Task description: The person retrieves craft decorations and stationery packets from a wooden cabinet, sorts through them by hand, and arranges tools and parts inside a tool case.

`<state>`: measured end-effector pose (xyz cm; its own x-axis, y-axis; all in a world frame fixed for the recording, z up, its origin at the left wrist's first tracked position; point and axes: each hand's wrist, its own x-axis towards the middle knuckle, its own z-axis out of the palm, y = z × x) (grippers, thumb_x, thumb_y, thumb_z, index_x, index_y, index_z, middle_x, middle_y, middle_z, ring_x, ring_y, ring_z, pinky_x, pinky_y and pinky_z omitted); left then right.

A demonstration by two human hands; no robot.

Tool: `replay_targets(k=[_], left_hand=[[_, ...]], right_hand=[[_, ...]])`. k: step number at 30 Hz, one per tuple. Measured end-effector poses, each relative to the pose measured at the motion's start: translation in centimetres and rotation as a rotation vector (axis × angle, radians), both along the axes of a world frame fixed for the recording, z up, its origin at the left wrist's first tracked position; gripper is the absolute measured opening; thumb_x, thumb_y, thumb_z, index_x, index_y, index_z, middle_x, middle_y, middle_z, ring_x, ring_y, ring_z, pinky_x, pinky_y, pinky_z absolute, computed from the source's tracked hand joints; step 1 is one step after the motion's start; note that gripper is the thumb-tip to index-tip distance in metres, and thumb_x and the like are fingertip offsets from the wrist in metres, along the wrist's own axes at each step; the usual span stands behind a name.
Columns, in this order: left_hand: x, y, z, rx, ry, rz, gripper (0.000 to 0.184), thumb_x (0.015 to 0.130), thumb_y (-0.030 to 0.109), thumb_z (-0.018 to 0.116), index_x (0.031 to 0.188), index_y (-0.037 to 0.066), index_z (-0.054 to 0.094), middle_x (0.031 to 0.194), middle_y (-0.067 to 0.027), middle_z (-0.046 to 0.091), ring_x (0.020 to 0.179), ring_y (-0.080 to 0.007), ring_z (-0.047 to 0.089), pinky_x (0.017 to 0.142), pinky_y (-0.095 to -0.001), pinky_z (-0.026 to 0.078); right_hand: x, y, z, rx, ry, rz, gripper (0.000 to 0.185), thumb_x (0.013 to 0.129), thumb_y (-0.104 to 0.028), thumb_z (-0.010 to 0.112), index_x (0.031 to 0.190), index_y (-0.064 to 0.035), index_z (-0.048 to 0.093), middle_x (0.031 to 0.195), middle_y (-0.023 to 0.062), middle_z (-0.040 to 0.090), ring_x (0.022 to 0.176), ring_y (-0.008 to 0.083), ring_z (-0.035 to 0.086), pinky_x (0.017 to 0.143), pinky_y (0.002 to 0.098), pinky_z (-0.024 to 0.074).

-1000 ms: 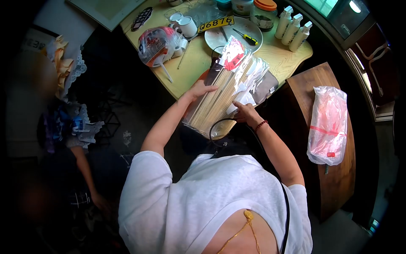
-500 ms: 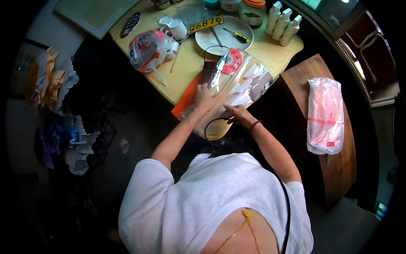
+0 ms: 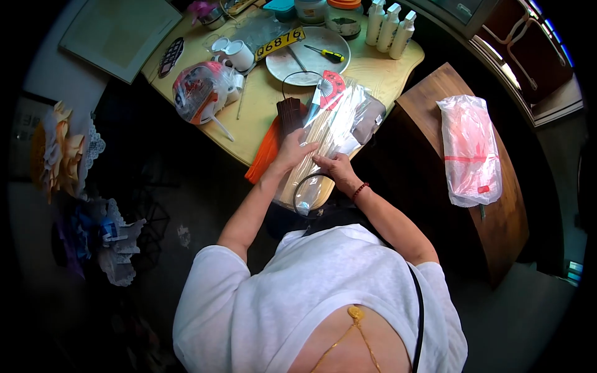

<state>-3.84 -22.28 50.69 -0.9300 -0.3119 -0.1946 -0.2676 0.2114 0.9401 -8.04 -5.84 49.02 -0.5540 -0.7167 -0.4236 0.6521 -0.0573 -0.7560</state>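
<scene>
Cloth of our white short-sleeved shirt (image 3: 298, 280) is nearest, just below the long clear plastic packet of thin pale sticks (image 3: 320, 132). Our round gold pendant (image 3: 356, 313) hangs below the packet too. We grip the packet at its left side with our left hand (image 3: 295, 152), thumb across the front. Our right hand (image 3: 339, 170) is at the packet's right side, fingertips touching the front; we can't tell if they pinch it. We wear a dark red bead bracelet (image 3: 360, 189) just below the packet.

The packet slants in front of us, its far end to the right, and we see a red fan shape (image 3: 332, 87) there. Just left of the packet we see a dark brown bundle of slats (image 3: 288, 114) and a bright orange thing (image 3: 263, 153).

Past the packet we see a pale yellow wooden table (image 3: 255, 118). A round white plate (image 3: 286, 71) sits on it, with a yellow and black screwdriver (image 3: 333, 56). Well right of the packet, a pink thing in clear plastic (image 3: 471, 149) lies on a brown wooden bench (image 3: 420, 102). Farthest past the packet, we see three white bottles (image 3: 388, 30).
</scene>
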Motion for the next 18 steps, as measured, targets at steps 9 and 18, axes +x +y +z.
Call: replay_targets(k=[9, 18], left_hand=[[-0.4, 0.0, 2.1, 0.435, 0.14, -0.058, 0.057, 0.072, 0.017, 0.072, 0.12, 0.001, 0.044, 0.111, -0.0098, 0.053, 0.1, -0.018, 0.053, 0.084, -0.031, 0.045], [-2.8, 1.4, 8.5, 0.374, 0.48, 0.044, 0.049, 0.073, 0.001, 0.067, 0.117, 0.003, 0.046, 0.106, -0.0064, 0.058, 0.094, -0.0163, 0.057, 0.084, -0.0297, 0.046]], right_hand=[[-0.6, 0.5, 2.2, -0.136, 0.062, -0.019, 0.032, 0.077, -0.008, 0.066, 0.103, 0.0077, 0.056, 0.09, 0.0093, 0.063, 0.079, 0.0163, 0.061, 0.073, 0.0268, 0.0489], [-4.7, -0.4, 6.4, -0.192, 0.508, 0.017, 0.05, 0.073, -0.019, 0.073, 0.111, 0.0051, 0.052, 0.097, 0.0084, 0.061, 0.086, 0.0127, 0.057, 0.077, 0.0253, 0.0461]])
